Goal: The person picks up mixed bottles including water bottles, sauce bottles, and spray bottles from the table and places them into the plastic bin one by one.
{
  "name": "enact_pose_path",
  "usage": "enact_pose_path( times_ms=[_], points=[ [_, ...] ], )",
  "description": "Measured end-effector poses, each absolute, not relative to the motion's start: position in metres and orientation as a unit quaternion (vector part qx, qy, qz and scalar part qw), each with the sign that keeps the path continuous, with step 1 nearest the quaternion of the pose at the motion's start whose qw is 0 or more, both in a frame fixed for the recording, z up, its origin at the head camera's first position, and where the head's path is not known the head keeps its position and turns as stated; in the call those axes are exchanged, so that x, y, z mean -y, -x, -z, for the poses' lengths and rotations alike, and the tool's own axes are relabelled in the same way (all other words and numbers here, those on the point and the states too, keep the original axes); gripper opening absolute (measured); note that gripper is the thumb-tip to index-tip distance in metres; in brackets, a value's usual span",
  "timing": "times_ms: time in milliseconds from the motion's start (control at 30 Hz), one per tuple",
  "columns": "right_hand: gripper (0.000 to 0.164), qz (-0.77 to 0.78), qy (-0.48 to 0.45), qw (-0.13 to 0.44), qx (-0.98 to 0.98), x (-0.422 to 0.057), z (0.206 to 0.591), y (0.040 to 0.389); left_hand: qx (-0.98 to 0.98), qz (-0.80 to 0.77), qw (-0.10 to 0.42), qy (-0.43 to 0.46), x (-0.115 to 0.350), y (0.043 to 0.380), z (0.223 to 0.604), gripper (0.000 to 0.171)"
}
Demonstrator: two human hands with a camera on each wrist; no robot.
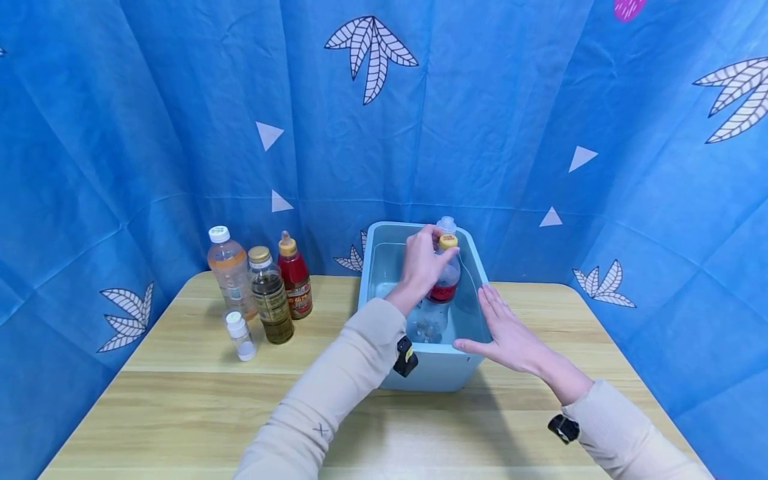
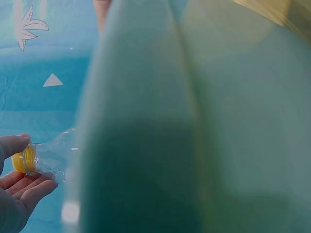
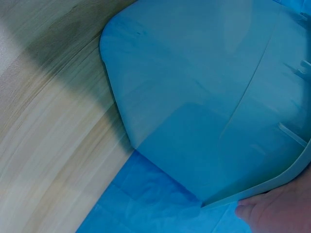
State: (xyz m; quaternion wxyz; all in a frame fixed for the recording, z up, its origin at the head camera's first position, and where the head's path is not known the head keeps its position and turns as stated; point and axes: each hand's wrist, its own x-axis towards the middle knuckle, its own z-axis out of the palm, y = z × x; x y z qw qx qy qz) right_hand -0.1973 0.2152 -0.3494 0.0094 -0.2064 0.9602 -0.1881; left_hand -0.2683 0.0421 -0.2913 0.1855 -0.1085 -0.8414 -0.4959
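A light blue plastic bin (image 1: 429,370) stands upright on the table. My left hand (image 1: 423,263) reaches over it and grips a clear plastic bottle (image 1: 444,293) with a red label by its neck. Thumb and fingers lie on either side of the bottle's yellow cap (image 2: 25,159) in the left wrist view. The bottle stands inside the bin; its lower part shows dimly. Just behind it is another bottle's pale clear cap (image 1: 447,225). My right hand (image 1: 510,333) rests at the bin's right rim and front corner with the fingers fairly straight and the thumb spread.
Left of the bin stand a clear bottle with orange liquid (image 1: 228,263), a dark oil-like bottle (image 1: 271,297), a red sauce bottle (image 1: 295,280) and a small white-capped bottle (image 1: 241,337). A blue patterned curtain (image 1: 510,133) surrounds the wooden table (image 1: 180,413).
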Motion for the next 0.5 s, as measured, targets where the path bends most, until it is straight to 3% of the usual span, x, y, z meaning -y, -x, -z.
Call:
enact_pose_path(
  times_ms=[500],
  points=[
    [0.102, 0.189, 0.204, 0.006, -0.960, -0.2140, 0.3498, 0.1959, 0.856, 0.474, 0.174, 0.109, -0.0504, 0.2686, 0.3006, 0.035]
  ],
)
